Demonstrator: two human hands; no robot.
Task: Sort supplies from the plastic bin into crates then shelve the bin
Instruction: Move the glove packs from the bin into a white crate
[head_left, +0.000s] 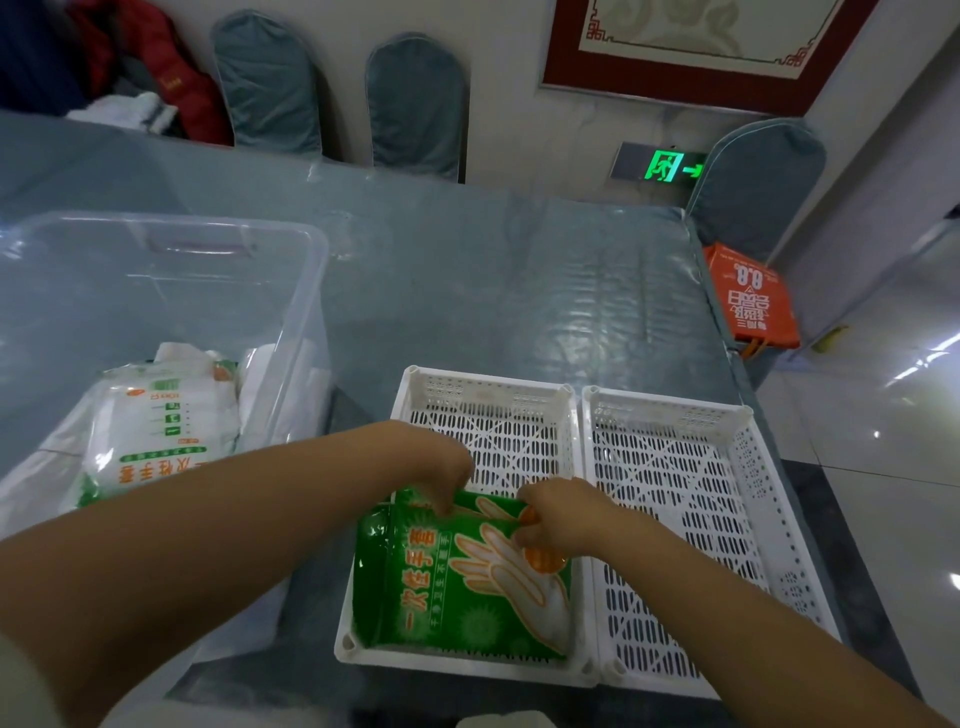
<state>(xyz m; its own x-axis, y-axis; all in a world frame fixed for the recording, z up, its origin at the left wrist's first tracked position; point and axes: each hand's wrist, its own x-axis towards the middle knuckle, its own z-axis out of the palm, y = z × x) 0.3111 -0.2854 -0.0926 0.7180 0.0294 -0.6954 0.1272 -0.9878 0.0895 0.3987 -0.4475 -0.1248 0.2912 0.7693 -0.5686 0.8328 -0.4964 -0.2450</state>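
Observation:
A clear plastic bin (291, 260) stands on the left of the table, holding white packs of disposable gloves (161, 436) and other white bags. Two white perforated crates sit side by side in front of me: the left crate (488, 395) and the right crate (675, 499). Green glove packs (457, 587) lie in the near half of the left crate. My left hand (441, 467) pinches the top edge of a green pack. My right hand (561, 519) grips the same pack's upper right corner. Nothing lies in the right crate.
The table (467, 270) has a blue cloth under clear plastic sheeting. Blue-covered chairs (415, 104) stand along the far side and at the right corner. An orange bag (748, 296) rests on the right chair. Red clothing lies at the far left.

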